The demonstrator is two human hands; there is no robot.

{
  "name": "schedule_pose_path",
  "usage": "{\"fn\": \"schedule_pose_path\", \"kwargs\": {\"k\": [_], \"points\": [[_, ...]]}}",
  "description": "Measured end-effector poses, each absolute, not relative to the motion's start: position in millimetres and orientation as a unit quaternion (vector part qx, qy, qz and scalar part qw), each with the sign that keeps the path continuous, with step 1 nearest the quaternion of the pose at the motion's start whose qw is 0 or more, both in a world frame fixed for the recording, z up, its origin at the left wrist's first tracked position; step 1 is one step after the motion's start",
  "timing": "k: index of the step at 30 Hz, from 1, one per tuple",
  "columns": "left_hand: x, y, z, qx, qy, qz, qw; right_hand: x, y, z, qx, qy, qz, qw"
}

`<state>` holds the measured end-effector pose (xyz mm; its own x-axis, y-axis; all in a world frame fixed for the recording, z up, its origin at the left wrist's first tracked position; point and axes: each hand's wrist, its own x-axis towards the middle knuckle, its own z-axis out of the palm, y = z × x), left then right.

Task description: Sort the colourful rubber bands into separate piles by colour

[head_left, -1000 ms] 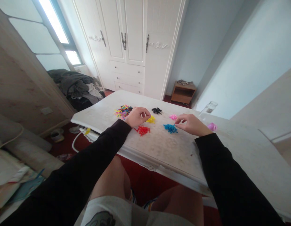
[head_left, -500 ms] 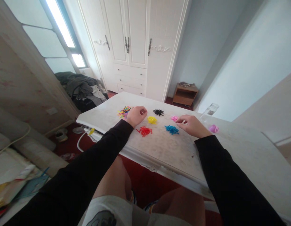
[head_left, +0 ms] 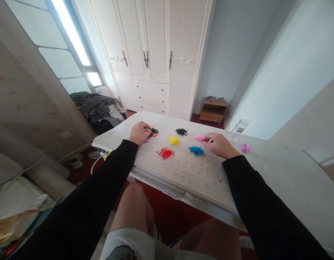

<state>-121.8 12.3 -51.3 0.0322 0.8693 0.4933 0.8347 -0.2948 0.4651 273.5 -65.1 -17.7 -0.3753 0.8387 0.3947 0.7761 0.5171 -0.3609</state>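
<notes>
My left hand point(head_left: 139, 133) is at the mixed pile of small coloured rubber bands point(head_left: 154, 131), its fingers bent together over it and hiding part of it. What they pinch, if anything, is too small to see. My right hand point(head_left: 215, 144) rests on the table with thumb and forefinger closed beside the pink rubber bands point(head_left: 198, 138); anything between the fingertips cannot be made out. Between the hands lie separate piles of black rubber bands point(head_left: 181, 131), yellow rubber bands point(head_left: 174, 141), red rubber bands point(head_left: 165, 154) and blue rubber bands point(head_left: 196, 151).
On the white table point(head_left: 178, 173), a clear glass jar point(head_left: 240, 127) lies tilted behind my right hand, near a pink-purple object point(head_left: 245, 148). A white wardrobe point(head_left: 153, 43) and a small wooden cabinet point(head_left: 213, 110) stand beyond. Clothes point(head_left: 102, 110) are heaped at the left.
My left hand has moved left, from beside the yellow pile to the mixed pile. My right hand stays by the pink bands. The view has shifted slightly.
</notes>
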Motion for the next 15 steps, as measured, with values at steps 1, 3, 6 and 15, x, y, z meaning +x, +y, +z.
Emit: {"fn": "schedule_pose_path", "kwargs": {"k": [1, 3, 6, 15], "points": [[-120.9, 11.0, -51.4, 0.727, 0.592, 0.347, 0.023, 273.0, -65.2, -17.7, -0.488, -0.828, 0.057, 0.271], [-117.3, 9.2, -51.9, 0.736, 0.594, 0.325, 0.018, 271.8, -65.6, -17.7, -0.487, -0.829, 0.058, 0.268], [-113.0, 8.8, -53.4, 0.737, 0.604, 0.302, 0.012, 270.3, -66.1, -17.6, -0.484, -0.832, 0.06, 0.265], [-114.3, 10.2, -53.2, 0.73, 0.602, 0.32, 0.043, 267.8, -65.7, -19.3, -0.479, -0.838, 0.063, 0.253]]}}
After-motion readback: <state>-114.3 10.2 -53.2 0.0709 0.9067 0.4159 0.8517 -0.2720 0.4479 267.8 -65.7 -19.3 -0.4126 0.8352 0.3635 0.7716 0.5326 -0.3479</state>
